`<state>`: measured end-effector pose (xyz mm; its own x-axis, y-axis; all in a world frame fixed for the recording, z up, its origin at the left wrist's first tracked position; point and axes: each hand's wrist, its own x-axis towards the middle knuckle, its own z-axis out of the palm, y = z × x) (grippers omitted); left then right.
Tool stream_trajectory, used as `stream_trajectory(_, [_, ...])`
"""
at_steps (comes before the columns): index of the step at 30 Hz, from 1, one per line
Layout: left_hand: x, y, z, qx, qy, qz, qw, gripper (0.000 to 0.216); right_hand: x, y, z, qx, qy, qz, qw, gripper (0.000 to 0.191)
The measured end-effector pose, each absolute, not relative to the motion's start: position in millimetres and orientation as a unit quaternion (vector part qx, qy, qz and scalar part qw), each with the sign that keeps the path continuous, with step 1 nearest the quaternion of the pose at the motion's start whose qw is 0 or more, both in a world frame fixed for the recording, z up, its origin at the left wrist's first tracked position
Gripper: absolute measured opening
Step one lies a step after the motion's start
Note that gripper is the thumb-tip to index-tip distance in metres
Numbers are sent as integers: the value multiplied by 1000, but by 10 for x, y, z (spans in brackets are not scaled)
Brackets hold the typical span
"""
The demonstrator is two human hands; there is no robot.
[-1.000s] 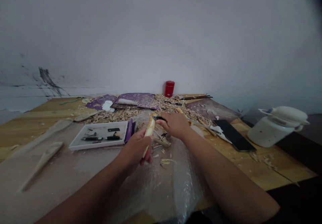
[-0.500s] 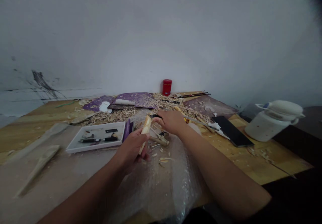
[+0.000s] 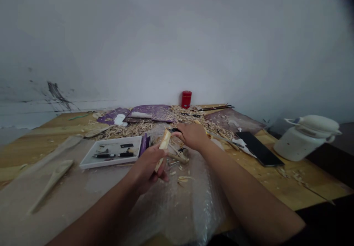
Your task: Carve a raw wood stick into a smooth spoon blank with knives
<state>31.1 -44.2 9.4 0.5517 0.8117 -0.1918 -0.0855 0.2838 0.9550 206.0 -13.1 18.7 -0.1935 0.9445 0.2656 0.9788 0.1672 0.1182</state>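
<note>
My left hand [image 3: 151,163] is wrapped round a pale strip of wood [image 3: 165,141], which tilts up and away from me. Closed at the far end of the strip is my right hand [image 3: 193,135], gripping a dark carving knife [image 3: 174,130]; most of the knife is hidden by the fingers. The knife's dark part meets the top end of the wood. Below the hands, a few curled shavings [image 3: 185,178] lie on clear plastic wrap [image 3: 190,205], near a thin stick-like piece of wood [image 3: 178,158].
A white tray [image 3: 84,162] with small tools is at left, by a wooden spoon [image 3: 51,183]. Wood shavings [image 3: 135,129] pile up behind, before a red canister [image 3: 186,99]. On the right lie a black phone [image 3: 260,148] and a white jug [image 3: 298,143].
The view has shifted slightly, so the scene sits a little lower and farther right. Both hands keep their hold, and the knife stays at the wood's top end.
</note>
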Motion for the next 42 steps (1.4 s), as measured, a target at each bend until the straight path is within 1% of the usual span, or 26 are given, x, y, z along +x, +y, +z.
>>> stream_trajectory(6, [250,-467,131,495,315,301,752,10,2136,-86,184,-634,-758,-133,76,65])
stream_trajectory(10, [262,-585,173,527,291,245,760,12,2511,-51,214,-744,-657,-114,56,66])
stream_trajectory(12, [272,-590,168,523,324,283,736,13,2644,-55,229,-758,-622,-156,116,63])
stream_trajectory(15, [289,-530,125,529,326,299,725,13,2604,-74,219,-732,-643,-166,151,58])
stream_trajectory(20, [320,-449,55,521,317,315,728,15,2272,-132,154,-636,-747,-105,163,51])
stream_trajectory(24, [319,-424,51,529,312,308,727,20,2132,-188,139,-599,-780,-102,145,49])
stream_trajectory(30, [293,-403,58,542,339,293,711,9,2005,-276,158,-574,-808,-84,102,54])
stream_trajectory(34, [266,-420,90,542,331,286,718,8,1975,-303,166,-565,-814,-92,101,56])
stream_trajectory(38, [285,-503,121,529,336,281,727,9,2073,-218,150,-600,-784,-120,106,57])
stream_trajectory(42, [322,-595,103,549,320,223,739,7,2316,-81,124,-695,-701,-132,91,58])
